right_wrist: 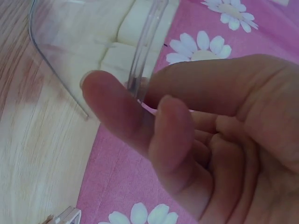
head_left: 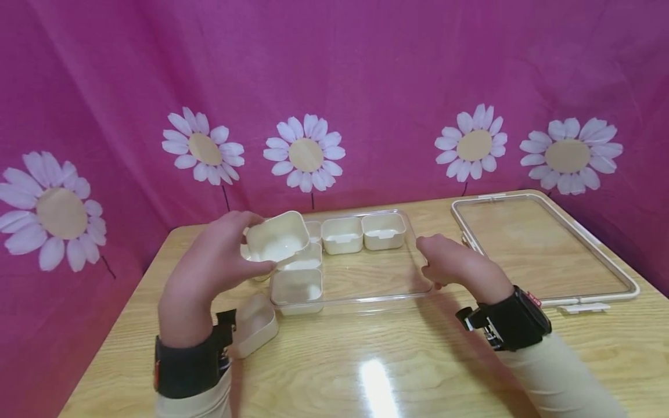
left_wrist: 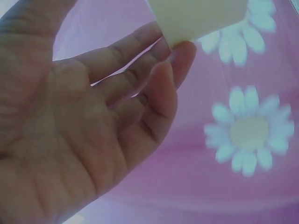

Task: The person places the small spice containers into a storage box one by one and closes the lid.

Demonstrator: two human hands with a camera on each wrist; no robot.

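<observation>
Above the counter's (head_left: 397,360) far-left area, the left hand (head_left: 209,273) grasps a small cream plastic cup (head_left: 277,239) in its fingers, tilted over the clear rectangular tray's (head_left: 376,278) left end. The right hand (head_left: 455,264) pinches the tray's right rim, steadying it.

Tray layout around the two hands
Right hand (head_left: 455,264) grips the tray (head_left: 366,296) rim; left hand (head_left: 209,261) holds a cup (head_left: 277,238) above the tray's left end; the lid (head_left: 543,249) lies right of the grip.

Bright glare on table (head_left: 376,377), blurred close-ups
</observation>
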